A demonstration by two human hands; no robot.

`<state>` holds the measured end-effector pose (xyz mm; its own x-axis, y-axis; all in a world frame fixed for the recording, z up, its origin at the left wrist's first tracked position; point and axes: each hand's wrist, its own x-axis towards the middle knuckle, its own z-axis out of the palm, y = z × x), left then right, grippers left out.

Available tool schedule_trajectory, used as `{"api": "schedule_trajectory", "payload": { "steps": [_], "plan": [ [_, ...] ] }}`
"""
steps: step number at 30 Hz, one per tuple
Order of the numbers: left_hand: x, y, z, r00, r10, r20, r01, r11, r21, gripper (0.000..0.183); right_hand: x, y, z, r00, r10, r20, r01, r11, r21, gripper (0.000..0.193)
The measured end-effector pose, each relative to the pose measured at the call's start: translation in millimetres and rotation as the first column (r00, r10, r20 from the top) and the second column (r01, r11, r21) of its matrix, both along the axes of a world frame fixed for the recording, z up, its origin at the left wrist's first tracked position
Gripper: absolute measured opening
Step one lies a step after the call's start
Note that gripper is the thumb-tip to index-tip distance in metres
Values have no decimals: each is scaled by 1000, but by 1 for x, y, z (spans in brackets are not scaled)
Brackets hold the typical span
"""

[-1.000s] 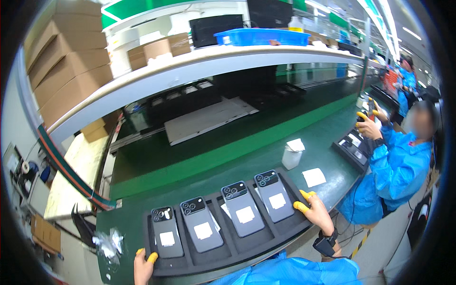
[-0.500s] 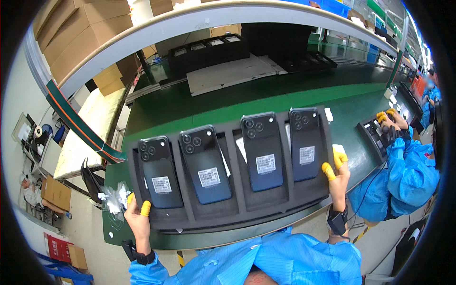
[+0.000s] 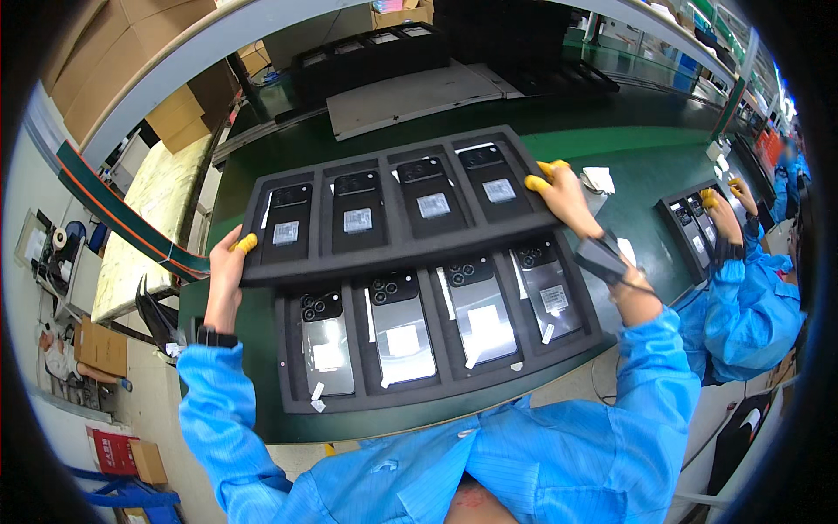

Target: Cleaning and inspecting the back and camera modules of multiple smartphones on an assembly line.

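A black foam tray (image 3: 384, 260) is held up in both hands over the far part of a second one. In its compartments lie several dark smartphones (image 3: 359, 225), camera ends away from me, each with a label. My left hand (image 3: 225, 269) is closed on its left end; my right hand (image 3: 567, 203) grips its right end. Both wear yellow finger cots. Beneath, the lower foam tray (image 3: 419, 395) rests at the green table's near edge and bears several smartphones (image 3: 485, 313) with shiny backs and small white tabs. The raised tray hides its far rim.
To the right, a co-worker's hands (image 3: 723, 210) are over another phone tray (image 3: 690, 231). White scraps (image 3: 599, 180) lie beyond my right hand. A grey board (image 3: 401, 96) and stacked black trays (image 3: 375, 48) stand at the back, below a shelf beam (image 3: 218, 39).
The tray in my hands has moved away from me and up. The lower tray with shiny phones now shows in front of it. The co-worker's hands have shifted.
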<state>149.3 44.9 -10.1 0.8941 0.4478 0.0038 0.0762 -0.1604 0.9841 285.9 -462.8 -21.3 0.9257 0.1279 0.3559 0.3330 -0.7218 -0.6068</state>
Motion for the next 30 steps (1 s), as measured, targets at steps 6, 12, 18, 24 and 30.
{"api": "schedule_trajectory", "payload": {
  "steps": [6, 12, 18, 24, 30],
  "plan": [
    [64, 30, -42, 996, 93, -4, -91, 981, 173, 48, 72, 24, -35, 995, -103, 4, 103, 995, 4, 44],
    [64, 51, 18, 990, 136, -23, -100, 820, 564, 47, 61, 19, -61, 997, -82, 0, 82, 995, 54, 42],
    [53, 28, 229, 891, 279, 357, -370, 904, 215, 46, 52, 19, -67, 991, -132, -5, 132, 991, -2, 48],
    [73, -19, 270, 888, 362, 284, -410, 343, 845, 36, 51, 26, -69, 987, -158, 25, 159, 986, -50, 46],
    [165, -106, 328, 773, -154, 616, -545, 336, 768, 32, 50, 31, -71, 985, -137, 106, 144, 988, -56, 43]
  ]
}}
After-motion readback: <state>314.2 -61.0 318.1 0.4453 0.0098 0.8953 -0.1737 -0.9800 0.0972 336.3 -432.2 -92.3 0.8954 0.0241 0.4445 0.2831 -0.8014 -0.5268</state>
